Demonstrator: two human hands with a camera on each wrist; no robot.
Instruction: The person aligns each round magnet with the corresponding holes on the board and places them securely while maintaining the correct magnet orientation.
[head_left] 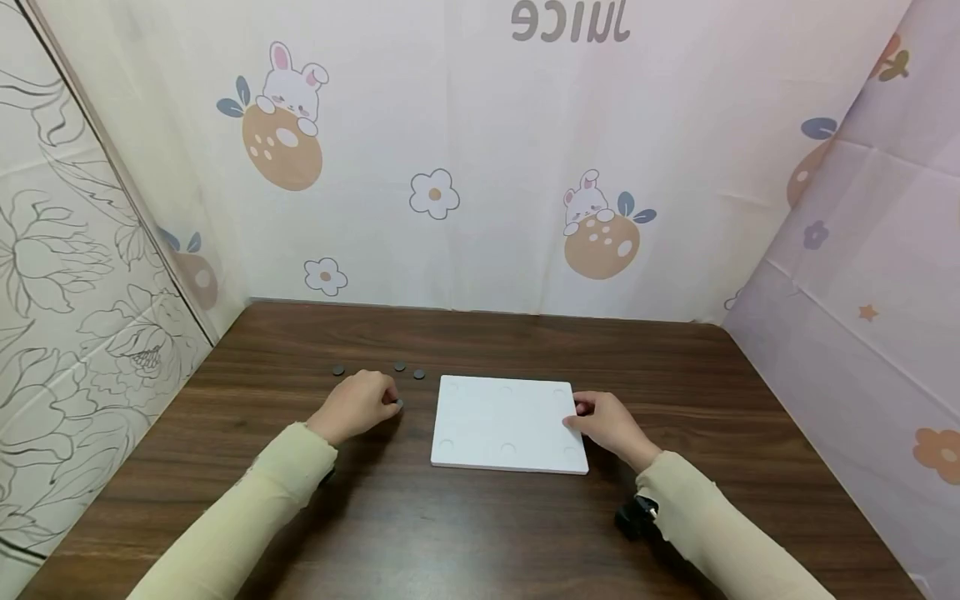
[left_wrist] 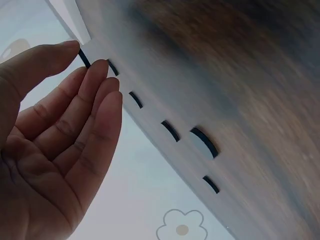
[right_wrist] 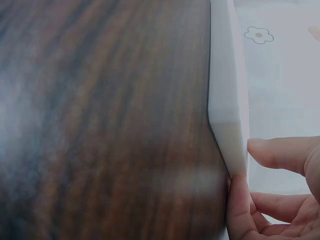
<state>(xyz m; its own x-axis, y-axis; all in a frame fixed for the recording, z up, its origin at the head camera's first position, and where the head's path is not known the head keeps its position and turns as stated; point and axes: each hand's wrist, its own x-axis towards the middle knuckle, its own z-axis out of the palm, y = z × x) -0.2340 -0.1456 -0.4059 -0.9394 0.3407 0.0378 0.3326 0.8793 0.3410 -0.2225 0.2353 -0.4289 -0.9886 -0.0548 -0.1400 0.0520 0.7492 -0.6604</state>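
Note:
My left hand [head_left: 356, 406] pinches a small dark round disc [left_wrist: 84, 58] between thumb and fingertips, above the table to the left of the white board. In the head view the disc's edge peeks out past the thumb. The flat white rectangular board [head_left: 510, 421] lies on the table, with several shallow round recesses along its far and near sides. At its right edge my right hand [head_left: 609, 427] holds it, thumb on the top face. The right wrist view shows the other fingers [right_wrist: 239, 205] against the board's side. More dark discs [head_left: 419, 374] lie just beyond my left hand.
The dark wood-grain table [head_left: 480, 533] runs back to a printed curtain [head_left: 487, 250]. Another disc [head_left: 338, 370] lies farther left, and the left wrist view shows several discs [left_wrist: 204, 142] spread out. A black wrist device [head_left: 636, 517] sits under my right sleeve.

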